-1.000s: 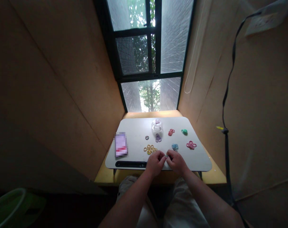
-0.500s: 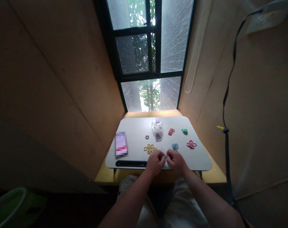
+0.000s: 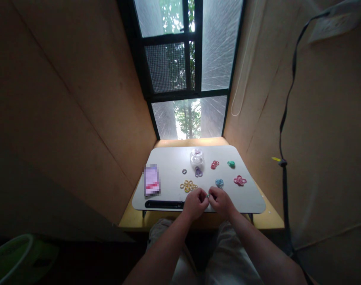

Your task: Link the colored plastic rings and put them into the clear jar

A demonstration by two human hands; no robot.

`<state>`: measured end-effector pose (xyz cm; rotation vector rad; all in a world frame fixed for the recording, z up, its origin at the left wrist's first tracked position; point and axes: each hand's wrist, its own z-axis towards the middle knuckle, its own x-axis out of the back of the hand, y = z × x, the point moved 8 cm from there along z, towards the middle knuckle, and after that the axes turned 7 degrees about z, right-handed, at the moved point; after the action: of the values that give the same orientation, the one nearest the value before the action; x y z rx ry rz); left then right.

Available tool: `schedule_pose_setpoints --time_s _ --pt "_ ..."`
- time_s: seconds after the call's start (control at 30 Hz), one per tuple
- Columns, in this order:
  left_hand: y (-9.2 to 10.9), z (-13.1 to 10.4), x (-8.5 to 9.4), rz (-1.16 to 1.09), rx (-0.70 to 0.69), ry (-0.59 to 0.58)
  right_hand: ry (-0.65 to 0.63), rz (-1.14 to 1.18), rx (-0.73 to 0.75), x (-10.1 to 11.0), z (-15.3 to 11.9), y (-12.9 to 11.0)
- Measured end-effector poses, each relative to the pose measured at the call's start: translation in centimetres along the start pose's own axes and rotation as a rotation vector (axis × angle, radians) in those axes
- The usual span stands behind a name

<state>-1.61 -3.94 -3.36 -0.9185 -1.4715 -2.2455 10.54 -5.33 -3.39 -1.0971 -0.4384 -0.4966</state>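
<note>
My left hand (image 3: 195,202) and my right hand (image 3: 220,201) meet over the front of the white table (image 3: 168,158), fingers pinched together. Between the fingertips shows a small pale-green band (image 3: 208,196), which looks like a hair tie; its full shape is hidden. Just beyond my left hand lies a cluster of yellow hair ties (image 3: 188,186). Blue hair ties (image 3: 219,182) sit just past my right hand. Farther back are purple hair ties (image 3: 198,171), a single dark one (image 3: 184,171), red ones (image 3: 214,164), green ones (image 3: 231,164) and pink ones (image 3: 240,180).
A clear plastic jar (image 3: 197,159) stands at the back of the table. On the left lies a blurred pink-purple packet (image 3: 152,180). A black slot (image 3: 164,204) runs along the front edge. A dark cord (image 3: 284,186) hangs on the right; a green bin (image 3: 22,257) is at lower left.
Both hands stay in nearly the same place, with slight finger movement. A bit more of the pale-green band shows between the fingertips. The clusters on the table have not moved.
</note>
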Motion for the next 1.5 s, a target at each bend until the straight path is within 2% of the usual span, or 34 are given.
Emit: schedule_pose_setpoints --time_s 1.1,1.5 --pt "-0.75 0.01 0.03 -0.076 0.054 0.032 -0.004 0.035 0.002 0.23 0.04 -0.39" --pt "0.04 0.14 0.60 -0.075 0.040 0.030 0.011 0.072 0.009 0.27 0.02 -0.33"
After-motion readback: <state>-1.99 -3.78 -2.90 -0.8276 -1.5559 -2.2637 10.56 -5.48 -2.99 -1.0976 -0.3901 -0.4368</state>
